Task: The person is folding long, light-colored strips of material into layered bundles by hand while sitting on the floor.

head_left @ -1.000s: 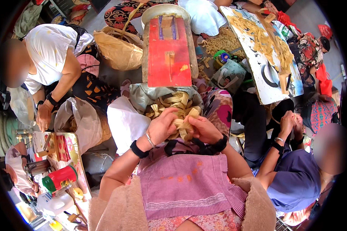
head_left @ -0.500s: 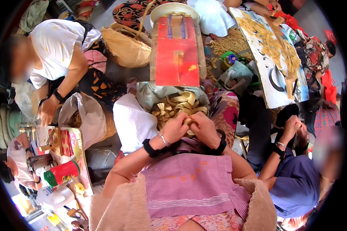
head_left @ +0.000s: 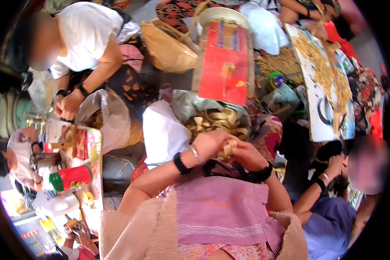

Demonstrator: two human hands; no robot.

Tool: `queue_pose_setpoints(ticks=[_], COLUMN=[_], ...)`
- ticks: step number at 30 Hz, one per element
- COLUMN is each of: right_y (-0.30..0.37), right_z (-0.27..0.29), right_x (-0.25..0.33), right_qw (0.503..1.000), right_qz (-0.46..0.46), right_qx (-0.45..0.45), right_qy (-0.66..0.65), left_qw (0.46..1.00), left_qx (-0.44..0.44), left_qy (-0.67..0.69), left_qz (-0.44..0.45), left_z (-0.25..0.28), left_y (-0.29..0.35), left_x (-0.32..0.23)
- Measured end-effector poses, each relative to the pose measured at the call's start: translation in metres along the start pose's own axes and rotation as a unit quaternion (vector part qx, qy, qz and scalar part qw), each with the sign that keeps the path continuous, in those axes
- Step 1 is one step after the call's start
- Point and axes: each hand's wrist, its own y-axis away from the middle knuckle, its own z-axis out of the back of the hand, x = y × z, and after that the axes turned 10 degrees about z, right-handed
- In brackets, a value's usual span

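In front of my lap, my left hand (head_left: 210, 146) and my right hand (head_left: 250, 155) meet with bent fingers around a pale yellow folded strip (head_left: 228, 149). Its exact kind I cannot make out. Just beyond the hands lies a loose pile of similar curled strips (head_left: 221, 119), inside an open greyish plastic bag (head_left: 188, 102). The fingertips are partly hidden and slightly blurred.
A red board (head_left: 223, 65) rests across a pale tub (head_left: 247, 19) ahead. White cloth (head_left: 162, 130) lies left of the bag. A white-topped table (head_left: 305, 56) with strips stands right. Co-workers sit on both sides; a red jar (head_left: 76, 177) stands on the left table.
The view has shifted, so the surroundings sit further right. My hands have turned a little, and more of the folded strip shows between them. The left co-worker's hands have come together.
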Motion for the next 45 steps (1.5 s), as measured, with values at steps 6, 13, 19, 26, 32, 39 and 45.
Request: queue_pose_setpoints(ticks=[6, 13, 19, 26, 32, 39, 45], right_y=[-0.002, 0.017, 0.019, 0.006, -0.002, -0.005, -0.011], right_z=[0.006, 0.025, 0.022, 0.011, 0.01, 0.025, 0.039], right_x=[0.008, 0.044, 0.041, 0.037, 0.031, 0.039, 0.058], right_qw=[0.988, 0.965, 0.981, 0.992, 0.993, 0.971, 0.951], right_qz=[-0.012, -0.037, -0.032, -0.036, -0.042, -0.021, -0.028], right_qx=[-0.002, -0.03, -0.056, 0.012, -0.007, 0.0, 0.028], right_qy=[0.157, 0.258, 0.185, 0.12, 0.108, 0.24, 0.306], left_qw=[0.998, 0.862, 0.905, 0.844, 0.754, 0.701, 0.723], left_qx=[-0.011, 0.134, 0.134, 0.322, 0.328, 0.274, 0.291], left_qy=[0.055, 0.42, 0.37, 0.378, 0.533, 0.573, 0.552], left_qz=[0.001, 0.25, 0.165, 0.205, 0.197, 0.324, 0.296], left_z=[0.005, 0.015, 0.021, 0.0, 0.008, 0.001, 0.02], left_y=[0.011, 0.021, 0.016, -0.002, -0.009, 0.003, 0.006], left_x=[-0.005, 0.011, 0.019, 0.033, 0.005, 0.026, 0.029])
